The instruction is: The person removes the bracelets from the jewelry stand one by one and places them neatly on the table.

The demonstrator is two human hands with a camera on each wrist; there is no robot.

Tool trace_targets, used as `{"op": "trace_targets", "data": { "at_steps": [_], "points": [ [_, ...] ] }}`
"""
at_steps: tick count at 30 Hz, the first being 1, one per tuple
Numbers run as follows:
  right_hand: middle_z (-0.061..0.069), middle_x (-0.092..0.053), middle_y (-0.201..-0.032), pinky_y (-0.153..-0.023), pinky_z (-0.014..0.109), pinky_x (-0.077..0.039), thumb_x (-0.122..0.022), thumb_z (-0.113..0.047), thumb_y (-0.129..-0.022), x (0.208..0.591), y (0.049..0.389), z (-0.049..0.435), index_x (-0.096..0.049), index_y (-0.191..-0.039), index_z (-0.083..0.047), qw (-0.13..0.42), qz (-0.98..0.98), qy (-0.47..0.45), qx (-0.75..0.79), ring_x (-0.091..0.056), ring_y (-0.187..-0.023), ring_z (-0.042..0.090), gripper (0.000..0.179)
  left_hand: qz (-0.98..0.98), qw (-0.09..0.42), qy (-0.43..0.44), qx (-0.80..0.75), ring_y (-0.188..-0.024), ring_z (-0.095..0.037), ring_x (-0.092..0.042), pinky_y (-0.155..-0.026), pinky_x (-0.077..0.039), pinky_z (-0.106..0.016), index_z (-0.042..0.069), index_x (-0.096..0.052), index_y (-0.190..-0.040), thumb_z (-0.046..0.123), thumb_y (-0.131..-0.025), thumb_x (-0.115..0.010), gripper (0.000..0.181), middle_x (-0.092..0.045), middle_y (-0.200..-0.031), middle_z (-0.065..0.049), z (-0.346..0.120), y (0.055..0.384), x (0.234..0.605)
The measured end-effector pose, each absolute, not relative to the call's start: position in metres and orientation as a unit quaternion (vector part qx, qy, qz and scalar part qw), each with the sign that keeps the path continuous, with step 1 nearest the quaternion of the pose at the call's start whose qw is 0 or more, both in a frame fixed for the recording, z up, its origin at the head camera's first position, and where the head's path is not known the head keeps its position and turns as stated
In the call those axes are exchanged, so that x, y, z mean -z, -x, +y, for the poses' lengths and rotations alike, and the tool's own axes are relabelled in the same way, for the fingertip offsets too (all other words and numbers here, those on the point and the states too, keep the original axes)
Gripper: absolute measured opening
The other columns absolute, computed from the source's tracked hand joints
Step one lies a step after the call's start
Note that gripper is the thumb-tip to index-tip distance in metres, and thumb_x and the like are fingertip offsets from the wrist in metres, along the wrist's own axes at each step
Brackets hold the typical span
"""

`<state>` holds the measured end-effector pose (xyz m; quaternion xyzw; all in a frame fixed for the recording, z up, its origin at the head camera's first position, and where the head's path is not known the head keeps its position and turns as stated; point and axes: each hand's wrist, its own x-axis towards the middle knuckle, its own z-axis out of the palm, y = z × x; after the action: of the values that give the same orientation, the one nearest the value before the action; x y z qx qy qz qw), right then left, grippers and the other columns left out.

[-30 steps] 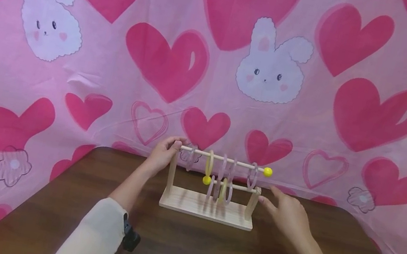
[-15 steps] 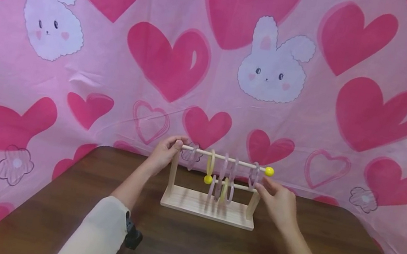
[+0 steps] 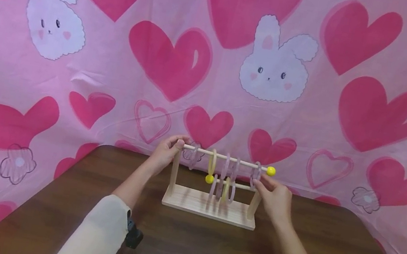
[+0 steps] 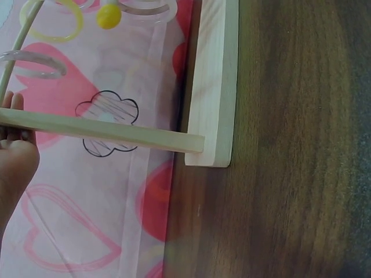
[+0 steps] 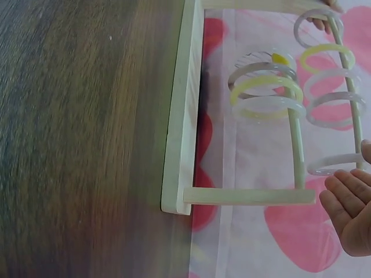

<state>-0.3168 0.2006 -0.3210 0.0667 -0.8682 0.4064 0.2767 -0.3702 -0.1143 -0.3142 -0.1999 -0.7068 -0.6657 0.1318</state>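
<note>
A pale wooden bangle stand [image 3: 190,203] has a longer upper rod and a shorter lower rod, each tipped with a yellow ball. My left hand [image 3: 164,156] grips the top of the left post [image 3: 173,173], thumb in front and fingers behind. At the upper rod's right end, my right hand [image 3: 276,202] pinches the translucent lilac bangle [image 5: 333,158] between thumb and fingers, just inside the yellow ball [image 3: 270,171]. Several other bangles hang along the upper rod, among them a yellow bangle [image 3: 212,163]. Several more sit on the lower rod, including another yellow bangle [image 5: 266,79].
The stand rests toward the back of a dark brown wooden table [image 3: 206,253]. Behind the table's back edge hangs a pink cloth [image 3: 220,76] printed with hearts and rabbits. A dark wrist camera [image 3: 133,236] sits at the left sleeve.
My right hand has moved left and inward from beside the right post to the rightmost bangle, and its fingers have closed on it. The left hand keeps its grip on the post.
</note>
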Motion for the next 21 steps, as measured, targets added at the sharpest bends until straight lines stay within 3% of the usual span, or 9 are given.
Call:
{"op": "trace_targets", "data": {
  "at_steps": [5,15,21],
  "points": [
    [0.018,-0.066,-0.097,-0.078,0.042,-0.048,-0.072,-0.018,-0.082,0.322,0.318,0.197,-0.066,-0.11,0.0,0.277,-0.866,-0.066,-0.411,-0.061,-0.097,0.03,0.034,-0.704,0.134,0.199,0.669,-0.101,-0.021,-0.051,-0.08,-0.04,-0.024,-0.005,-0.052,-0.123,0.02,-0.096,-0.047,0.037,-0.057,-0.116,-0.018,-0.114,0.37,0.314],
    [0.013,-0.069,-0.089,-0.073,0.04,-0.048,-0.071,-0.019,-0.083,0.321,0.319,0.19,-0.071,-0.1,-0.004,0.285,-0.863,-0.065,-0.411,-0.063,-0.088,0.024,0.023,-0.688,0.129,0.208,0.683,-0.1,-0.01,-0.053,-0.09,-0.039,-0.028,-0.006,-0.05,-0.124,0.019,-0.096,-0.047,0.037,-0.055,-0.119,-0.022,-0.114,0.372,0.315],
    [0.013,-0.069,-0.087,-0.066,0.026,-0.047,-0.069,-0.017,-0.085,0.322,0.32,0.186,-0.072,-0.098,-0.003,0.285,-0.856,-0.048,-0.429,-0.065,-0.08,0.022,0.02,-0.69,0.129,0.206,0.682,-0.1,-0.012,-0.052,-0.088,-0.039,-0.028,-0.006,-0.051,-0.123,0.019,-0.096,-0.047,0.037,-0.054,-0.119,-0.023,-0.114,0.373,0.316]
  ]
}}
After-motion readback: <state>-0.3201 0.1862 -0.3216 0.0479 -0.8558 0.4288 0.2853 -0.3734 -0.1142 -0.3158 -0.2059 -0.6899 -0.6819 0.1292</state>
